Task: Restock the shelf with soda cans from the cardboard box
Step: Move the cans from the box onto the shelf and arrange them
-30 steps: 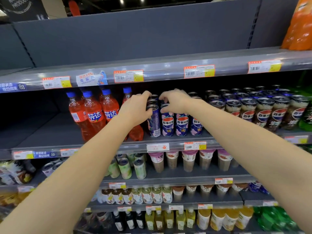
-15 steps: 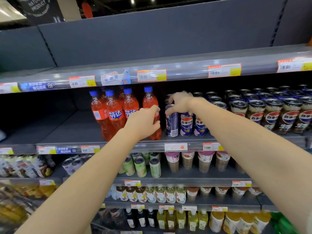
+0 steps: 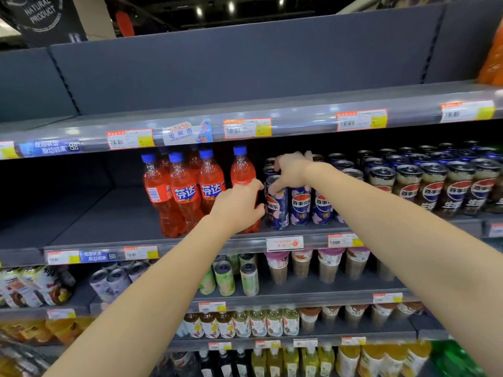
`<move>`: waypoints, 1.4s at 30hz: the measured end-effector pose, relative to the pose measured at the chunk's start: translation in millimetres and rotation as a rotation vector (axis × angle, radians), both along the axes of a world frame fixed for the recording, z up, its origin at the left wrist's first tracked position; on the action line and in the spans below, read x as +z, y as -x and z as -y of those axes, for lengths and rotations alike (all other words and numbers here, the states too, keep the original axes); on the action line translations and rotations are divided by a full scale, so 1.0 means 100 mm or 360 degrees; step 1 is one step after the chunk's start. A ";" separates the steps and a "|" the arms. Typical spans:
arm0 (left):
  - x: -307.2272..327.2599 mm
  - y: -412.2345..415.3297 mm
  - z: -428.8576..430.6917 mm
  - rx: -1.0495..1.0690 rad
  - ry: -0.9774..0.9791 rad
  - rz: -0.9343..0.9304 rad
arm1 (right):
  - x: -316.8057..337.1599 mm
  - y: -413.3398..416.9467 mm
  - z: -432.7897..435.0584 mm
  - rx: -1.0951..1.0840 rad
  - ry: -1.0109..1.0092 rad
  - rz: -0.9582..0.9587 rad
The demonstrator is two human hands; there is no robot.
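While both arms are reaching to the grey shop shelf (image 3: 114,221), the left hand (image 3: 236,206) is curling round an orange bottle (image 3: 243,180), and the right hand (image 3: 292,170) is lying spread, fingers down, over the blue soda cans (image 3: 300,205) w/ more drinks sitting on racks below.

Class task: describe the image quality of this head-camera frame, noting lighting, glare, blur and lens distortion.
Head view: wide-angle bowing curves the top shelf rail; ceiling lights glare off its plastic strip; price tags are too soft to read; the shelf recess left of the orange bottles is in deep shadow; frame edges smear.
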State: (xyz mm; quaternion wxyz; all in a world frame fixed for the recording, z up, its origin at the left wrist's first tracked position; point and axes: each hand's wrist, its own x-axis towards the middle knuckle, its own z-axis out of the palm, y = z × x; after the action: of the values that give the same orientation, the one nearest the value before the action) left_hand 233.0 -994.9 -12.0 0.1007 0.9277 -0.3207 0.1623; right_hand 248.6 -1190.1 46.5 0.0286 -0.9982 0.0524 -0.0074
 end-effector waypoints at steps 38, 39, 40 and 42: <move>-0.35 -0.03 0.49 0.0378 0.0357 -0.0273 | -0.11 -0.10 0.25 0.0160 -0.0507 0.0060; -0.37 -0.04 0.52 0.0390 0.0391 -0.0296 | -0.11 -0.09 0.26 0.0185 -0.0500 0.0067; -0.40 -0.04 0.54 0.0403 0.0421 -0.0315 | -0.12 -0.09 0.27 0.0208 -0.0488 0.0067; -0.44 -0.04 0.59 0.0412 0.0460 -0.0351 | -0.12 -0.07 0.31 0.0255 -0.0498 0.0051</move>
State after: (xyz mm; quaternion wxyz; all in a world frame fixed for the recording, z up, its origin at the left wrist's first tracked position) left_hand 236.6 -1053.5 -56.0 0.2454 0.9492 -0.1596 0.1156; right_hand 255.1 -1221.0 34.8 0.1848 -0.9823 -0.0273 -0.0128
